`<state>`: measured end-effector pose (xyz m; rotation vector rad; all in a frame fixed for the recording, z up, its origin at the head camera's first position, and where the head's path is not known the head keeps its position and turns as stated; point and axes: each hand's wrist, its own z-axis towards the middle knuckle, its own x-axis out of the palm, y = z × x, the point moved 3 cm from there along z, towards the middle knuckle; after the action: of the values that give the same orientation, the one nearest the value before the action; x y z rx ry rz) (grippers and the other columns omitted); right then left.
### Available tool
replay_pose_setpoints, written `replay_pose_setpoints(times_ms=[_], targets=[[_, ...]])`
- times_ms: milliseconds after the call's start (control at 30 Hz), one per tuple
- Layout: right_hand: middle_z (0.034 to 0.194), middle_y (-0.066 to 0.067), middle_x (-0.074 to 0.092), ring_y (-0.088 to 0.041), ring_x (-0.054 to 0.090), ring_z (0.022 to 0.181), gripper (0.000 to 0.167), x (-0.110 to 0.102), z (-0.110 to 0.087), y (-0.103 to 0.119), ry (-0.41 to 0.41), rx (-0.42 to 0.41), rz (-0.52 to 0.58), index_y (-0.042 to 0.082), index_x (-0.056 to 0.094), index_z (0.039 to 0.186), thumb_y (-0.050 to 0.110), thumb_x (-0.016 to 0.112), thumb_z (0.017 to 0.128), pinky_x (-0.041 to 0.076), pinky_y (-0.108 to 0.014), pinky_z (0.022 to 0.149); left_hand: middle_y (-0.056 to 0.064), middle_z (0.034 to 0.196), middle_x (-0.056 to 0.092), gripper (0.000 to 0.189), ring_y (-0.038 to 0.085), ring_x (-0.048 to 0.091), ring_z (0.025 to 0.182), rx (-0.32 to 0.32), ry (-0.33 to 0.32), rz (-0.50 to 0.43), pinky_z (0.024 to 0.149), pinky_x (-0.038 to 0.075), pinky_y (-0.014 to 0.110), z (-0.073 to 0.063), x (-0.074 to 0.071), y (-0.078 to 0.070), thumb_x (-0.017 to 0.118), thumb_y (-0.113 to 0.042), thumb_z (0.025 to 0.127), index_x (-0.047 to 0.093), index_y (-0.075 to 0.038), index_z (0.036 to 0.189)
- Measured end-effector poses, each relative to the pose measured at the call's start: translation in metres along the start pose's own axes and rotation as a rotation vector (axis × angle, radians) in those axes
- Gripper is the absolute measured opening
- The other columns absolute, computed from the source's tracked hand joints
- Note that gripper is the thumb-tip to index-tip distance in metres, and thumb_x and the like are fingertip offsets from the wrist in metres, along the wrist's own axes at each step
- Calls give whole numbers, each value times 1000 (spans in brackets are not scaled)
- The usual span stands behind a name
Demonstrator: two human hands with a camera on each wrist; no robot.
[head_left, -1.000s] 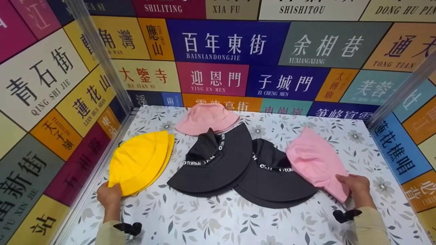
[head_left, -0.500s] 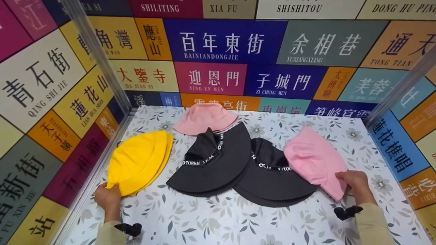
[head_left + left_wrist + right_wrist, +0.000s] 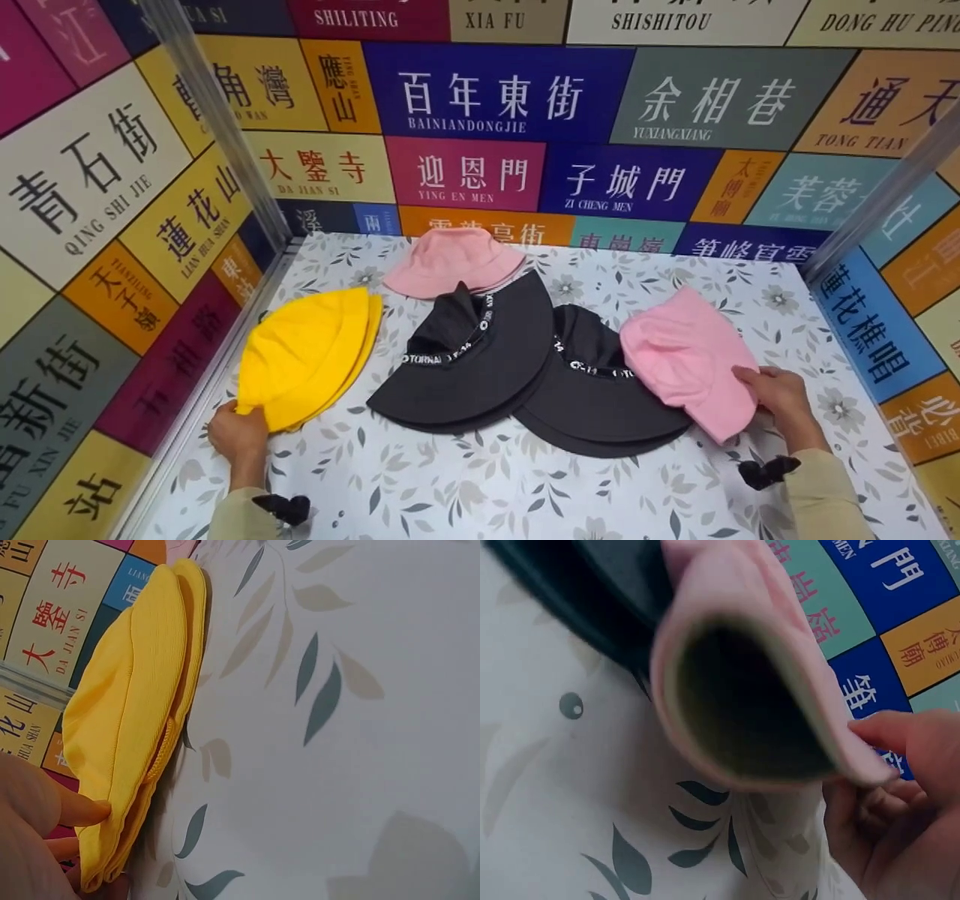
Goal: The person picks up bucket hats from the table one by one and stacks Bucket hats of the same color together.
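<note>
My left hand (image 3: 238, 433) pinches the near brim corner of a yellow bucket hat (image 3: 307, 352), which lies folded at the table's left. In the left wrist view the thumb (image 3: 79, 811) presses on the brim. On the right, my right hand (image 3: 780, 399) pinches the brim of a pink bucket hat (image 3: 690, 360). That hat overlaps the edge of a black hat (image 3: 607, 412). In the right wrist view the pink brim (image 3: 742, 596) curves round a dark hollow, with thumb and fingers at its corner.
Another black hat (image 3: 472, 382) with a lettered band lies mid-table, overlapping its black neighbour. Behind it sits a second pink hat (image 3: 454, 262). The leaf-patterned tabletop (image 3: 420, 487) is bounded by sign-covered walls (image 3: 502, 90), with clear corner posts.
The pink hat in my right hand has shifted a little to the left, and its brim has turned and bent. My left hand and the yellow hat stay in place.
</note>
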<state>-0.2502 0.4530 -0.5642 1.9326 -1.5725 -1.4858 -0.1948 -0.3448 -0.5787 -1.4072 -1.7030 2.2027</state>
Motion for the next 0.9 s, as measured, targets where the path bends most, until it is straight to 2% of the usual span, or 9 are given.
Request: replay_pose_setpoints(times_ms=[67,133,200,267,400,467,633,767,900], targets=[[105,-13,63,-4,60,71,82,0,-2,2,36,-43,1,-13,29,149,42,59,96,55,-24,64,42,126,54,46,56,47,120,15,-2,8,110,33,58,-1,1,0,58,-5,90,53,21,127],[91,-1,63,-5,61,70,79,0,-4,4,85,-67,8,-12,28,149,39,59,98,57,-27,65,44,122,55,43,58,47,117,48,-14,25,108,33,59,-3,2,-1,57,-4,89,54,22,123],[83,5,61,-6,63,70,75,0,-7,5,124,-81,12,-12,26,148,34,57,99,58,-28,66,45,117,56,37,60,46,114,80,-25,45,104,34,63,-5,3,-2,54,-2,88,57,22,116],[82,5,61,-8,64,70,73,0,-10,7,155,-90,2,-12,22,150,29,55,99,58,-29,65,44,112,56,32,59,45,112,110,-36,70,99,35,66,-9,5,-4,52,0,86,59,21,109],[89,-2,61,-10,64,70,71,1,-15,11,161,-128,-51,-14,17,150,19,52,98,57,-29,65,42,118,51,31,57,41,119,164,-60,94,97,33,70,-14,9,-9,49,4,84,60,18,109],[96,-9,61,-10,63,71,69,3,-18,14,141,-149,-64,-15,19,149,15,51,97,57,-29,65,43,121,51,35,57,41,120,221,-80,91,102,32,69,-15,11,-12,49,7,83,61,20,113],[125,-34,50,-7,59,74,64,5,-25,21,78,-199,-66,-15,23,148,12,49,97,55,-25,65,43,119,55,42,57,47,116,328,-87,19,107,36,62,-20,18,-20,49,12,81,59,22,120],[143,-38,37,-4,54,79,66,7,-31,30,39,-222,-60,-13,20,151,12,49,98,51,-20,66,40,122,57,43,54,49,119,336,-28,-64,108,37,61,-24,25,-30,50,11,84,58,18,125],[147,-34,38,-11,52,90,65,11,-38,42,-7,-237,-42,-10,22,152,11,50,98,48,-17,68,37,126,57,41,51,50,122,334,21,-109,110,37,59,-30,32,-45,53,8,88,58,15,128]])
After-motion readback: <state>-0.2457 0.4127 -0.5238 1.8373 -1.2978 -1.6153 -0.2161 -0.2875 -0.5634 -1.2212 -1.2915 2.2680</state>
